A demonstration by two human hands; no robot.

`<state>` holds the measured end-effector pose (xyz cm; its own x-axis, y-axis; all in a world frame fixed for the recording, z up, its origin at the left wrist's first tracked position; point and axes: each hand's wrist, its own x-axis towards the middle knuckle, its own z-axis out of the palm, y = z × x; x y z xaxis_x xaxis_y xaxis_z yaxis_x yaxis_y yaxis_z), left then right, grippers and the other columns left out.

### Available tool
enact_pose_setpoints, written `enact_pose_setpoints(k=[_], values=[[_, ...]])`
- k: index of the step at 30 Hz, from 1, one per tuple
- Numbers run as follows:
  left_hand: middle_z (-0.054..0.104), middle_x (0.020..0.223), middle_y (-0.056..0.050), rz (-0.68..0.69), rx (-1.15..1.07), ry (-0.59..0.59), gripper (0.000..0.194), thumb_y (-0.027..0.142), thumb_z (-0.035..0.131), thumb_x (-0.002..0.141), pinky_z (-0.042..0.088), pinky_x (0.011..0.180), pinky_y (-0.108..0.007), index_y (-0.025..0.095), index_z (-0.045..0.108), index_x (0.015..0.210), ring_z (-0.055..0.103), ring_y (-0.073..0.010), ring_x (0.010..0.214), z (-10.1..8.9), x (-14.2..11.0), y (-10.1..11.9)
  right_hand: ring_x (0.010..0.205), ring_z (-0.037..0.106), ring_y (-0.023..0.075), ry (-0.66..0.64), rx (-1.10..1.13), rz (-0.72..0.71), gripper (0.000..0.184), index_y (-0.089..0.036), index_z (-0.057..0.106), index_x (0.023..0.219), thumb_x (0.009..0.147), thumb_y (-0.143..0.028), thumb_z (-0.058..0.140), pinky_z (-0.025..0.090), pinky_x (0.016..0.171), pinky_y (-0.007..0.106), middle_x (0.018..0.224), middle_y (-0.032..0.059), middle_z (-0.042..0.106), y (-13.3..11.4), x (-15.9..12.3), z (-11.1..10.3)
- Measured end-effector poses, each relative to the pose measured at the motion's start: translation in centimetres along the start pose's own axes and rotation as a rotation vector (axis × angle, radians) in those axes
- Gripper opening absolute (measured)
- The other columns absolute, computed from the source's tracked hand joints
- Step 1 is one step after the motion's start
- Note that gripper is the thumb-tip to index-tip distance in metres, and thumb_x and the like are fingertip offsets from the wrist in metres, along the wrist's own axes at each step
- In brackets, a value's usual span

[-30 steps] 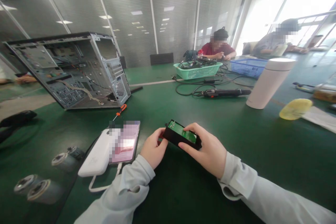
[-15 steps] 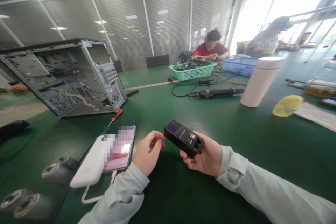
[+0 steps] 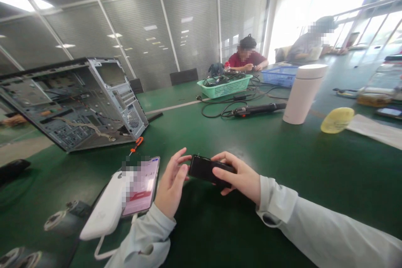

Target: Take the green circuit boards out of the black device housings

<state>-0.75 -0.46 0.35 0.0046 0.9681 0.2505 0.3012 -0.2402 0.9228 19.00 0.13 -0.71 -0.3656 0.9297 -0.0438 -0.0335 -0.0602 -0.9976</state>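
Note:
My right hand (image 3: 240, 178) is wrapped round a small black box-shaped device (image 3: 202, 168), thumb on top and fingers across its near side, just above the green table (image 3: 282, 167). My left hand (image 3: 171, 184) touches the device's left end, fingers partly spread. Both hands sit at the table's near middle. A phone (image 3: 141, 186) lies on a white power bank (image 3: 105, 209) just left of my left hand.
An open computer case (image 3: 72, 102) lies tilted at the left, an orange screwdriver (image 3: 136, 144) by it. A white tumbler (image 3: 303, 94), a yellow lid (image 3: 337, 120), a black tool with cable (image 3: 254, 110) and two baskets (image 3: 224, 86) stand beyond. Two people sit at the far side.
My right hand has turned the device over, so its screen and buttons no longer show. My left hand, which had drawn back, has returned to its left end. The view shifted right.

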Motion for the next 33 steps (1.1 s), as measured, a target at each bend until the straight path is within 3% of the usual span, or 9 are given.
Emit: enact_pose_setpoints(k=[2, 4, 6, 9, 16, 20, 26, 33], values=[[0.068, 0.112, -0.009, -0.002, 0.005, -0.047, 0.043, 0.039, 0.059, 0.08, 0.054, 0.077, -0.034, 0.021, 0.057, 0.119, 0.067, -0.0229, 0.096, 0.0, 0.0, 0.2, 0.095, 0.055, 0.019, 0.052, -0.182, -0.193, 0.051, -0.02, 0.049, 0.113, 0.072, -0.042, 0.068, 0.053, 0.077, 0.035, 0.11, 0.0069, 0.049, 0.1, -0.2, -0.2], [0.07, 0.107, -0.007, -0.006, 0.005, -0.09, 0.039, 0.034, 0.068, 0.074, 0.055, 0.077, -0.035, 0.021, 0.061, 0.11, 0.068, -0.0231, 0.091, 0.1, 0.0, 0.4, 0.103, 0.05, 0.0196, 0.091, -0.343, -0.353, 0.047, -0.02, 0.051, 0.117, 0.073, -0.028, 0.065, 0.045, 0.095, 0.039, 0.114, 0.0065, 0.048, -0.1, -0.3, -0.5], [0.071, 0.108, -0.008, -0.009, -0.01, -0.125, 0.038, 0.03, 0.071, 0.071, 0.056, 0.076, -0.035, 0.022, 0.06, 0.106, 0.069, -0.0232, 0.091, 0.2, 0.0, 0.5, 0.105, 0.049, 0.0198, 0.104, -0.471, -0.454, 0.048, -0.021, 0.05, 0.121, 0.074, -0.021, 0.062, 0.04, 0.1, 0.04, 0.115, 0.0065, 0.048, -0.3, -0.4, -0.9], [0.069, 0.117, -0.011, -0.025, -0.043, -0.154, 0.034, 0.029, 0.071, 0.07, 0.056, 0.08, -0.038, 0.021, 0.058, 0.1, 0.069, -0.0242, 0.096, 0.3, 0.0, 0.6, 0.102, 0.049, 0.0196, 0.091, -0.607, -0.52, 0.043, -0.02, 0.052, 0.116, 0.075, -0.021, 0.063, 0.041, 0.094, 0.037, 0.111, 0.0062, 0.049, -0.7, -0.3, -1.4], [0.071, 0.115, -0.011, -0.111, -0.126, -0.2, 0.03, 0.029, 0.076, 0.066, 0.055, 0.082, -0.04, 0.02, 0.059, 0.089, 0.07, -0.0241, 0.095, 0.2, 0.1, 0.5, 0.095, 0.052, 0.0156, 0.058, -0.727, -0.492, 0.038, -0.019, 0.053, 0.111, 0.079, -0.032, 0.07, 0.042, 0.084, 0.03, 0.108, 0.0047, 0.051, -1.8, -0.7, -1.7], [0.077, 0.1, -0.008, -0.161, -0.182, -0.237, 0.034, 0.033, 0.083, 0.06, 0.056, 0.081, -0.04, 0.02, 0.06, 0.082, 0.071, -0.0239, 0.091, 0.1, 0.3, 0.4, 0.091, 0.052, 0.0138, 0.059, -0.685, -0.474, 0.034, -0.016, 0.054, 0.107, 0.08, -0.032, 0.067, 0.041, 0.081, 0.027, 0.103, 0.004, 0.052, -2.2, -0.9, -1.6], [0.077, 0.103, -0.012, -0.192, -0.241, -0.202, 0.038, 0.041, 0.085, 0.057, 0.053, 0.085, -0.039, 0.019, 0.06, 0.074, 0.071, -0.0242, 0.092, 0.2, 0.2, 1.1, 0.082, 0.052, 0.0119, 0.081, -0.542, -0.389, 0.042, -0.016, 0.053, 0.109, 0.078, -0.041, 0.066, 0.042, 0.075, 0.025, 0.096, 0.0021, 0.057, -1.5, -0.5, -1.6], [0.072, 0.072, -0.001, -0.198, -0.25, -0.116, 0.038, 0.052, 0.075, 0.065, 0.052, 0.061, -0.028, 0.021, 0.054, 0.073, 0.066, -0.0172, 0.066, 0.3, 0.1, 1.3, 0.077, 0.055, 0.0138, 0.071, -0.405, -0.259, 0.049, -0.014, 0.058, 0.098, 0.071, -0.054, 0.063, 0.045, 0.069, 0.025, 0.088, 0.0028, 0.06, -0.5, 0.6, -1.6]])
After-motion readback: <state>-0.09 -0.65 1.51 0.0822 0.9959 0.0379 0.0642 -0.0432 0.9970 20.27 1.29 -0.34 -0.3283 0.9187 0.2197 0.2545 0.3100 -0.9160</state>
